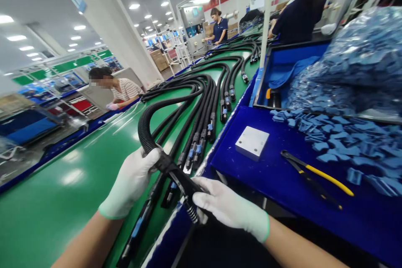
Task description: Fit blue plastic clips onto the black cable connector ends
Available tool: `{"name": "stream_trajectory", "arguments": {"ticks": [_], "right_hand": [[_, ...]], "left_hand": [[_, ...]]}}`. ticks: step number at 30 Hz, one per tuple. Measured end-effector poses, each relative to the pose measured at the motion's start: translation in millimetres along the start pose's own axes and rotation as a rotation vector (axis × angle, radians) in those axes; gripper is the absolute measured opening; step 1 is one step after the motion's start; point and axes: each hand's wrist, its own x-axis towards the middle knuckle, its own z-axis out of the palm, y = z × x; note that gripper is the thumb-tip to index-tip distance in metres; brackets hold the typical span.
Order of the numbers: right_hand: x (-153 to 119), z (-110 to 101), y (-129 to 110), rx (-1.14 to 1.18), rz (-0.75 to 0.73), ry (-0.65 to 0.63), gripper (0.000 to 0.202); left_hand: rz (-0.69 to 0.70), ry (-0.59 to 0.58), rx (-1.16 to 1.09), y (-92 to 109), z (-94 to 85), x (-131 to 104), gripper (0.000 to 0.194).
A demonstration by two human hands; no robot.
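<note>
A black corrugated hose (pixel 146 123) arches up from the green belt (pixel 78 171) toward me. My left hand (pixel 133 178), in a white glove, is wrapped round it just behind its dark end fitting. Gloved in white too, my right hand (pixel 224 203) grips the black end part of the same hose. A metal spring (pixel 191 210) sticks out beneath that end, between my hands. Several more black hoses with blue clips (pixel 198 149) lie side by side on the belt beyond my hands.
Right of the belt, a blue table holds a white block (pixel 252 142), yellow-and-black pliers (pixel 317 178) and many loose blue pieces (pixel 339 134). Behind them stands a blue bin (pixel 282 56) with a clear bag (pixel 354 67) of blue pieces. Three people are further off, around the belt.
</note>
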Motion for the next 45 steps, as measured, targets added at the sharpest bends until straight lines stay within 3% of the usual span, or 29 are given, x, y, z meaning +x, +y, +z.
{"name": "stream_trajectory", "arguments": {"ticks": [2,4,5,7,8,10,12,13,16,18,20,23,27,29,33,36,41,45], "right_hand": [[-13,-10,4,0.047,-0.002,0.109,0.034],[-31,-25,5,0.03,0.026,0.167,0.029],[-42,-32,4,0.006,0.051,0.151,0.027],[-62,-44,-3,-0.056,0.082,0.065,0.024],[-71,-48,-8,-0.101,0.081,0.012,0.023],[-87,-51,-20,-0.216,0.09,-0.063,0.026],[-100,-55,-30,-0.381,0.167,0.016,0.033],[-106,-58,-32,-0.514,0.224,0.153,0.037],[-126,-79,-26,-1.059,0.419,0.723,0.039],[-140,-100,-13,-1.331,0.553,0.915,0.027],[-151,-120,1,-1.417,0.616,0.926,0.012],[-157,-135,9,-1.352,0.586,0.958,0.004],[-151,-125,-2,-1.065,0.447,0.969,0.012],[-144,-112,-11,-0.895,0.266,0.872,0.009],[-131,-86,-27,-0.756,-0.178,0.591,0.045],[-123,-78,-36,-0.711,-0.36,0.466,0.06],[-120,-76,-44,-0.749,-0.372,0.437,0.05],[-123,-74,-43,-0.814,-0.243,0.508,0.026]], "left_hand": [[0.089,0.121,0.181,4,12.1,-3,0.049],[0.411,0.172,0.325,6,24.8,-9,0.05],[0.652,0.115,0.384,8,32.9,-13,0.047],[1.114,-0.149,0.473,11,52.5,-22,0.032],[1.256,-0.277,0.485,13,63.4,-27,0.027],[1.33,-0.4,0.444,16,85.0,-35,0.025],[1.25,-0.437,0.342,14,104.1,-41,0.027],[1.196,-0.446,0.283,12,112.3,-42,0.027],[0.993,-0.427,0.16,7,131.1,-40,0.023],[0.784,-0.382,0.133,11,139.5,-37,0.018],[0.532,-0.355,0.118,23,145.2,-35,0.024],[0.218,-0.418,0.043,51,149.6,-31,0.035],[0.045,-0.474,-0.11,81,148.8,-29,0.044],[0.029,-0.476,-0.158,89,147.5,-28,0.046],[0.041,-0.496,-0.224,94,147.5,-27,0.048],[0.05,-0.519,-0.238,95,148.7,-25,0.049],[0.115,-0.519,-0.217,94,148.9,-27,0.041],[0.197,-0.469,-0.163,95,147.7,-30,0.034]]}}
